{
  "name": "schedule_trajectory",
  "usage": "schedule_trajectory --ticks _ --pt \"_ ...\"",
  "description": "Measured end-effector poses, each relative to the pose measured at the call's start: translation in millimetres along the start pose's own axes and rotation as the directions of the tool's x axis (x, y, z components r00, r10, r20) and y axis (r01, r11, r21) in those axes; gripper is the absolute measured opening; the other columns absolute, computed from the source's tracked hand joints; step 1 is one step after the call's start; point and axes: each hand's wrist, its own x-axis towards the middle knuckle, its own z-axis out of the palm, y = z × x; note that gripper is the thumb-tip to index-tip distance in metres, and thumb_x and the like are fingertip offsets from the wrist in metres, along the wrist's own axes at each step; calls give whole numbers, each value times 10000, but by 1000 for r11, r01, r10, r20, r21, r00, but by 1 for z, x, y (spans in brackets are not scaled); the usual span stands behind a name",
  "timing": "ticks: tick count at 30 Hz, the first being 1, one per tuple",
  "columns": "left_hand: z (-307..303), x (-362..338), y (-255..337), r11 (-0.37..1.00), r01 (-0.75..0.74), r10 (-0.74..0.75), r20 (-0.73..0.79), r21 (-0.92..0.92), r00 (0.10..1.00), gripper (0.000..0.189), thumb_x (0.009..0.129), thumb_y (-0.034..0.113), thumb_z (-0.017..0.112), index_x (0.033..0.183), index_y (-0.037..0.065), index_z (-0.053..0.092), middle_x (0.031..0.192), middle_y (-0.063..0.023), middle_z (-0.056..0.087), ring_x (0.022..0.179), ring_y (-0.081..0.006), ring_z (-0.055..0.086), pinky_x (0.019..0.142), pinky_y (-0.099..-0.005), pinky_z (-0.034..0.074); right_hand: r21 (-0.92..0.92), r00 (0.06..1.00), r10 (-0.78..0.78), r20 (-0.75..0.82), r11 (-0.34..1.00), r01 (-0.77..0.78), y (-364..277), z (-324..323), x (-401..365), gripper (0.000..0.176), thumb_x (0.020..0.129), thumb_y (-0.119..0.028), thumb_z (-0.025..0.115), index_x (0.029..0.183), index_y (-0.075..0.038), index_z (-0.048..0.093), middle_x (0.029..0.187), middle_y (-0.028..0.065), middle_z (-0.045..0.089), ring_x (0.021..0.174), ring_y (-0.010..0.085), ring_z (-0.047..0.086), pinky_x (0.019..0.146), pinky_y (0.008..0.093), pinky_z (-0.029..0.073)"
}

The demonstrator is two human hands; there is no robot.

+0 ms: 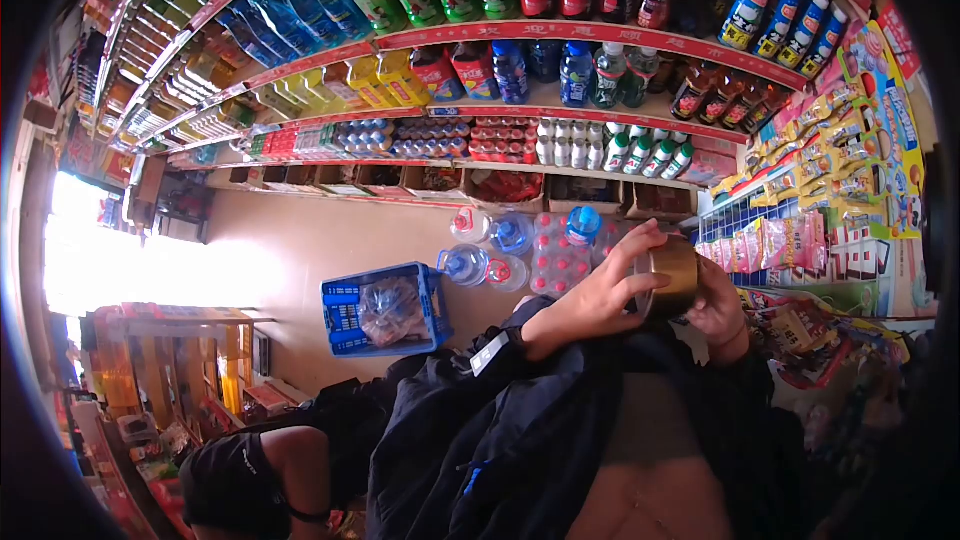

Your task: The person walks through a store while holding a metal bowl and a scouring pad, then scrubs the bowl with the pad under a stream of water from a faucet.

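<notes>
My left hand (612,285) and my right hand (722,308) hold a round, gold-brown roll (676,278), which looks like a wide roll of tape, in front of my chest. The fingers of my left hand are bent over its left side. On its right side, my right hand grips the edge with thumb and fingers, partly hidden behind the roll. A dark sleeve with a white patch (490,353) covers my left wrist. Just beyond my left hand stand bottles with pink caps (562,262) on the floor.
Shelves (640,35) of bottled drinks curve across the back. Large water bottles (466,265) and a blue crate (345,312) holding clear plastic are on the floor. Snack packets (850,155) hang on the right. At lower left is another person's bent leg (300,460), near a wooden rack (150,350).
</notes>
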Motion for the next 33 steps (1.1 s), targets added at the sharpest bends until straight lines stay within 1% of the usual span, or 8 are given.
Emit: schedule_trajectory --ticks 9,11,12,16,21,25,28,33 --pt "7 -1 1 909 166 -215 -89 -382 973 759 533 39 769 1174 131 372 1320 -207 270 1265 -415 257 994 -480 311 -363 921 -55 386 909 207 -6 -23 -6 283 889 -141 454 1141 -17 482 905 70 600 574 111 557 484 200 431" --pt "5 1 0 954 117 -134 -42 -276 990 750 534 22 758 1170 143 380 1320 -205 274 1272 -420 252 997 -490 305 -32 996 7 93 999 -4 -7 -14 -6 267 903 -152 436 1128 -20 489 901 70 606 600 122 566 486 227 443" --pt "3 2 0 984 58 -57 10 -168 998 742 534 5 746 1167 154 389 1319 -203 277 1280 -424 246 1000 -500 300 -191 970 -232 79 951 243 2 4 -5 282 915 -177 435 1151 -30 482 975 78 602 662 138 576 495 239 449" --pt "1 6 1 999 -19 19 19 -34 1000 710 505 -25 709 1135 146 431 1308 -196 301 1284 -442 236 999 -511 306 434 936 58 346 875 -215 8 -33 5 307 923 -185 417 1188 -37 459 1051 69 578 723 127 569 511 232 447" --pt "2 2 -5 999 -31 30 41 14 999 728 538 8 733 1181 132 415 1333 -199 274 1287 -442 224 1006 -516 300 -178 992 -117 57 976 125 6 -10 -7 350 848 -104 529 1186 -42 461 1029 31 553 739 91 534 532 213 426" --pt "1 1 6 980 135 -128 62 -144 990 840 628 113 754 1320 98 278 1369 -197 224 1307 -409 202 1011 -491 292 -286 987 -131 95 946 153 5 -13 -9 442 764 -80 637 1171 -52 464 1025 32 545 754 110 537 602 240 450" --pt "9 -12 -1 744 409 -451 54 -528 891 921 754 273 694 1403 57 77 1385 -153 221 1289 -265 256 1024 -394 264 -807 899 -259 353 403 433 1 -10 -15 442 670 -123 739 1047 -28 530 942 60 586 804 152 581 731 279 459" --pt "-2 -11 1 315 568 -562 333 -760 757 858 780 251 681 1395 52 117 1298 -110 341 1203 -203 343 995 -328 286 -827 863 -195 466 250 503 -5 17 -20 361 691 -132 729 982 -9 555 913 119 611 842 219 607 732 299 455"
